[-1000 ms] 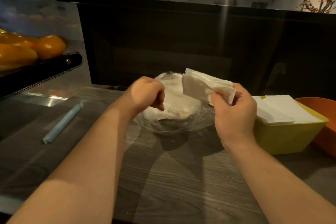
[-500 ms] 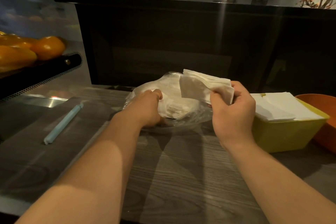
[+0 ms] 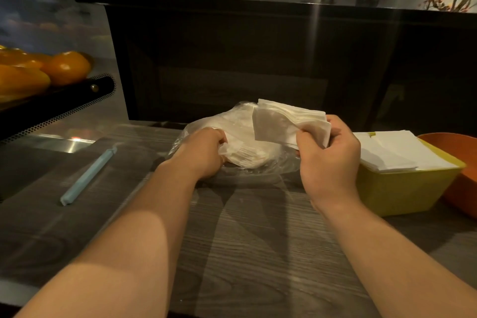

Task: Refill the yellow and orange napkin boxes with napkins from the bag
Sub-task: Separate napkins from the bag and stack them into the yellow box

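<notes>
L hand point(image 3: 201, 155) is low on the table point(image 3: 245, 240), at the near-left side of the clear plastic bag point(image 3: 281, 162). L fingers point(image 3: 219, 138) are curled tight, gripping the bag napkins point(image 3: 247, 155), w/ one white corner poking out by the thumb. Can't tell if plastic sits btwn skin and paper. Bag lies crumpled on the table at centre of view, just in front of the dark counter wall point(image 3: 232, 59), w/ the napkin pile inside it.

R hand point(image 3: 327, 162) is raised over the bag's right edge, holding a napkin bundle point(image 3: 281, 124): thumb on the near face, R fingers point(image 3: 340, 129) wrapped round the far side. Bundle is several sheets thick, out of the bag, sheets fanning up and to the left.

Yellow box point(image 3: 402, 188) sits on the table just right of R hand, not touching it. It's full: box napkins point(image 3: 397, 150) are stacked flat to above the rim. Orange box point(image 3: 462, 160) is right beside the yellow box on its far-right side. It's cut by the frame edge, only part of rim and wall in view.

Blue stick point(image 3: 87, 175) lies angled on the table, well left of L hand. Oranges point(image 3: 64, 67) sit on a black tray point(image 3: 51, 103) at far left, higher than the table.
</notes>
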The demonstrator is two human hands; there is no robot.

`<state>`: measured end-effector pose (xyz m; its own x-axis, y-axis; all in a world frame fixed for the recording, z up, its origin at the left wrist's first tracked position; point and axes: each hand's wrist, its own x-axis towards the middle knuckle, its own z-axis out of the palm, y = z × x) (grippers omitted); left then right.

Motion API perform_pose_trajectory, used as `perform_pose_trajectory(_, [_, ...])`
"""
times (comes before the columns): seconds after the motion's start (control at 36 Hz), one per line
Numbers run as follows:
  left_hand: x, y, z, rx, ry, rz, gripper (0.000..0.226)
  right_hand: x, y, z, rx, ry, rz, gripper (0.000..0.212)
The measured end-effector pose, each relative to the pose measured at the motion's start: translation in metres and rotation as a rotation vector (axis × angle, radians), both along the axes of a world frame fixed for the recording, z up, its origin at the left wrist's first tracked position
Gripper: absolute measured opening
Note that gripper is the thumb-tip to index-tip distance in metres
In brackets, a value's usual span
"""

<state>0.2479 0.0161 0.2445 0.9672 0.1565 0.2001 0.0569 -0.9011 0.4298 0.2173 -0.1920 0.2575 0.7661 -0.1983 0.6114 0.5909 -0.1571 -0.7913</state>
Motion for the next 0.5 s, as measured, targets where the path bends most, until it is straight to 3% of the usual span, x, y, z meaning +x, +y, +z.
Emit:
perform_pose_trajectory(0.14, [0.001,-0.001,0.003,-0.002,-0.045,0.026,0.016,-0.001,0.0,0.0,-0.008,-0.006,-0.006,0.009])
perform_pose_trajectory(0.33, [-0.004,-0.001,0.012,-0.019,-0.12,0.003,0.012,0.001,0.0,-0.001,0.0,0.017,-0.018,0.005])
perform_pose_trajectory(0.5, [-0.019,-0.005,0.035,-0.213,-0.238,-0.051,0.012,0.003,-0.001,-0.001,0.016,0.03,-0.025,0.005])
